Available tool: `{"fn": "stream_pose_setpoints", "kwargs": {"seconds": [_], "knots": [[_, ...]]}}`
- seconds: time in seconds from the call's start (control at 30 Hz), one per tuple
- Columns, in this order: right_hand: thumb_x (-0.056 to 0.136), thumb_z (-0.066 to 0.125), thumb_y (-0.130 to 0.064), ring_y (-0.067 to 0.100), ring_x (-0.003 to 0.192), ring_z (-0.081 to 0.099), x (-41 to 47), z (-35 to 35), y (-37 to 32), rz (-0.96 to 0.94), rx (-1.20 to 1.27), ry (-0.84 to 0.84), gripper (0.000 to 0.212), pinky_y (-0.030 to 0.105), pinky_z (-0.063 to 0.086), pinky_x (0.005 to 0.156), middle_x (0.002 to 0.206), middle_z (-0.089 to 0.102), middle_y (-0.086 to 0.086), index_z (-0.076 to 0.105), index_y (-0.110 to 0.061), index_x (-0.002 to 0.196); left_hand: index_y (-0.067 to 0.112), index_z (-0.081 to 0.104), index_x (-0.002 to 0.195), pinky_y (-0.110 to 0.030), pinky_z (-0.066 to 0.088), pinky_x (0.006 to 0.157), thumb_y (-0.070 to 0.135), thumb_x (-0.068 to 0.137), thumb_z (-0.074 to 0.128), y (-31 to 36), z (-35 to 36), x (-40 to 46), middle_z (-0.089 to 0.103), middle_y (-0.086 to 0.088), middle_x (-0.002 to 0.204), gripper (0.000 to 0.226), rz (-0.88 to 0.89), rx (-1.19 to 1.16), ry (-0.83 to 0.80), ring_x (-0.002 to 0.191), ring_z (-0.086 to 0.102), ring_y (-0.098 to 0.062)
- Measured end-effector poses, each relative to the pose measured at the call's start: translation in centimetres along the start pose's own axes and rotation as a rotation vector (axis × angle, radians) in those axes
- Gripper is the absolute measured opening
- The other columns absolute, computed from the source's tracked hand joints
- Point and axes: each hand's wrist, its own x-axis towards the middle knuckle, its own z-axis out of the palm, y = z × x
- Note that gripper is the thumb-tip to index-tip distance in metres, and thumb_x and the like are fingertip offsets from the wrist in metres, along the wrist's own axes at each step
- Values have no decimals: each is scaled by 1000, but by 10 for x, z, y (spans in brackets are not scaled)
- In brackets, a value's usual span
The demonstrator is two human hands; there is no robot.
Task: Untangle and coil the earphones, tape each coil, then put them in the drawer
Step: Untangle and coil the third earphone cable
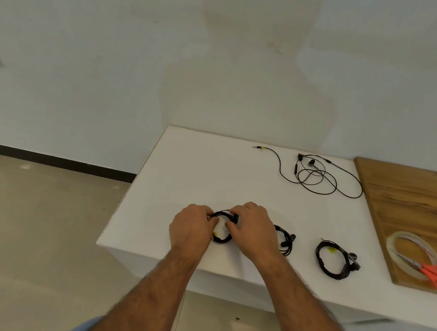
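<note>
White bench (199, 163): it fills the middle of my view, its far edge against a pale wall (143, 51), with beige floor (32, 227) to its left.

Wooden board (408, 210): it lies on the bench's right side and runs out of view.

My left hand (191, 229): near the bench's front edge, fingers curled around the left side of a black earphone coil.

My right hand (252, 230): just beside the left, its fingers pinching the same coil at the top and right.

Loose earphones (318, 175): an uncoiled black cable sprawls near the bench's far edge, well apart from my hands, its plug pointing left.

Tape roll (409, 250): clear, flat on the board's near end.

Scissors (433, 274): orange handles, resting across the tape roll.

Coiled earphones (333, 259): a finished black loop lies on the bench between my hands and the board.

Second coiled earphones (286, 240): partly hidden behind my right hand.

Held earphone coil (224, 215): a small black loop between both hands, at the bench surface.
</note>
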Motion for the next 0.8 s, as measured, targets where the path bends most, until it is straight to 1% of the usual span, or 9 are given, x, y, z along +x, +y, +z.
{"fn": "stream_pose_setpoints", "kwargs": {"seconds": [0.07,0.13,0.23,0.3,0.43,0.57,0.63,0.8], "knots": [[93,56,-40,18,116,47,0,0,-1,8,32,7,40,28,43,87,123,55,-1,56,-24,130,29,72,102,-23,46,63,37,92,56,-1,0,0,71,10,86,20,6,0,0,78,63,-9],[93,57,-43,19,120,45,-1,0,-2,15,89,15,46,30,44,90,130,52,-2,53,-23,134,29,72,100,-24,48,63,37,92,55,-1,0,0,71,10,84,21,4,13,2,77,63,-11],[93,57,-45,18,123,44,-1,0,-2,3,124,14,48,30,43,93,136,49,-4,52,-23,136,28,73,96,-25,50,63,39,92,54,-1,1,1,70,9,81,23,2,18,12,75,63,-11],[94,56,-42,18,124,44,-1,-1,-1,5,128,1,46,30,42,95,137,48,-3,52,-22,136,28,73,99,-25,47,64,40,94,53,0,1,1,71,9,85,24,-3,11,20,78,63,-12],[95,55,-37,17,127,42,1,-1,0,11,113,-19,43,29,41,98,139,47,-3,53,-23,135,28,72,105,-25,48,69,41,95,52,-1,2,1,72,8,93,26,3,4,25,85,64,-13],[96,53,-32,18,129,41,1,-1,0,8,109,-20,42,30,39,101,142,46,-3,53,-22,137,30,64,123,-28,48,82,47,96,48,-4,7,4,67,8,114,36,-1,-16,27,104,61,-13],[96,52,-27,18,129,42,1,-2,0,8,116,-16,40,29,40,99,141,46,-2,54,-21,136,30,63,125,-29,48,82,48,97,46,-4,7,4,63,6,118,37,1,-23,29,105,61,-15],[97,46,-13,19,125,45,1,-6,3,-8,129,11,37,29,42,97,137,51,1,58,-17,132,28,63,125,-29,46,84,39,99,48,0,4,4,60,2,122,33,30,-54,43,107,59,-16]]}}
